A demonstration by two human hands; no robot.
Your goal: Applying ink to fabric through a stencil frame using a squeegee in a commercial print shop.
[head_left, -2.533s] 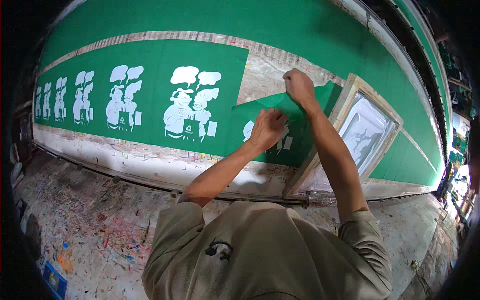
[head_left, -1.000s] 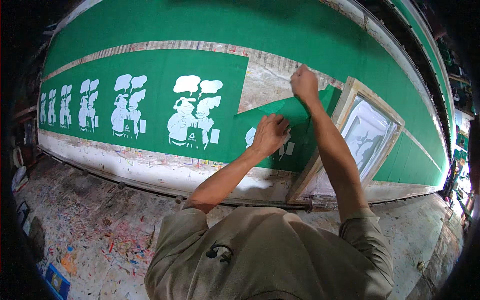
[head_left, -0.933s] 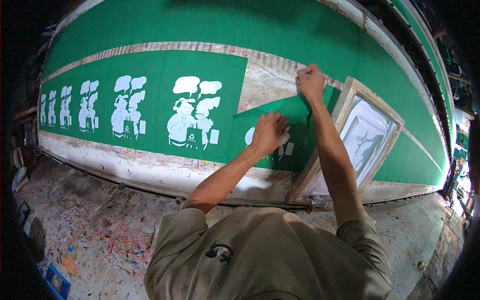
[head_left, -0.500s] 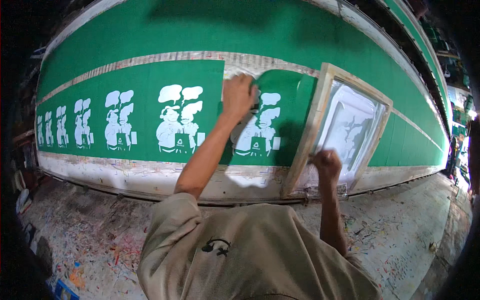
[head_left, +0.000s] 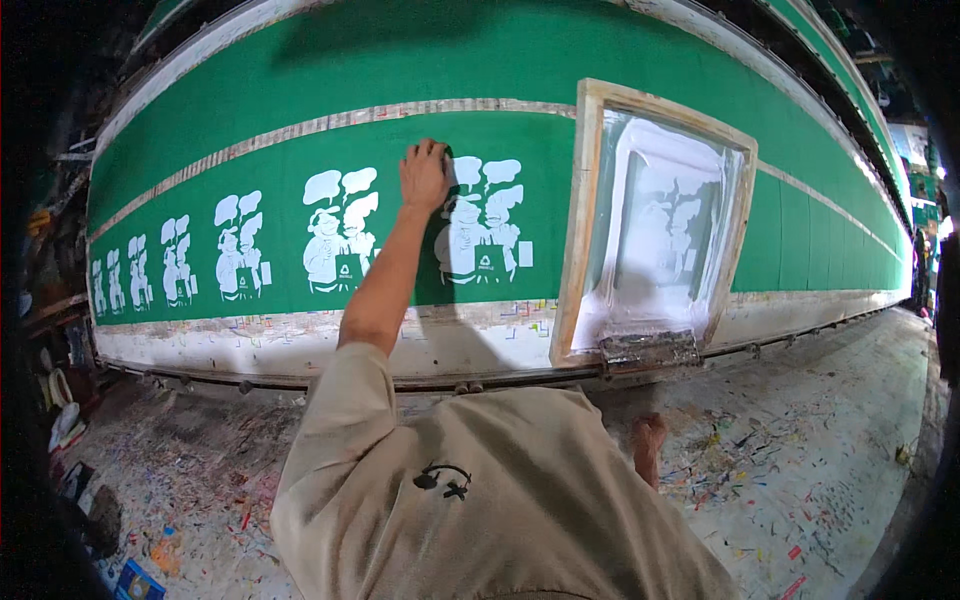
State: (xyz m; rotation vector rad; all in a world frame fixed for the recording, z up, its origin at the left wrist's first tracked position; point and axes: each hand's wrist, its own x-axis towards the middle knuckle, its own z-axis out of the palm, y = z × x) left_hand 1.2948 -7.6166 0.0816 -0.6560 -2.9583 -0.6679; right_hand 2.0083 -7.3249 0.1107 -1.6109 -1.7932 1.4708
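Note:
My left hand (head_left: 426, 176) reaches out over a green fabric piece, its fingers curled down at the top of a white printed figure design (head_left: 482, 235). Whatever those fingers grip, if anything, is hidden. The piece lies flat on the long table. My right hand (head_left: 648, 436) hangs low beside my body, past the table's near edge, fingers folded and nothing visible in them. Right of the print, a wooden-framed printing screen (head_left: 572, 250) rests on the green cloth. White ink (head_left: 632, 140) coats its mesh, and an ink-smeared squeegee (head_left: 650, 349) lies across its near end.
Several matching white prints (head_left: 238, 255) run leftward along the table. A pale tabletop strip (head_left: 250, 335) borders the near side, with a rail below. More green cloth (head_left: 420, 60) covers the far side. Paint-flecked floor (head_left: 790, 440) surrounds me.
The green piece's raised upper corner now lies flat, and my left hand has moved to its top. My right hand has dropped from the screen to beside my body. The view has shifted.

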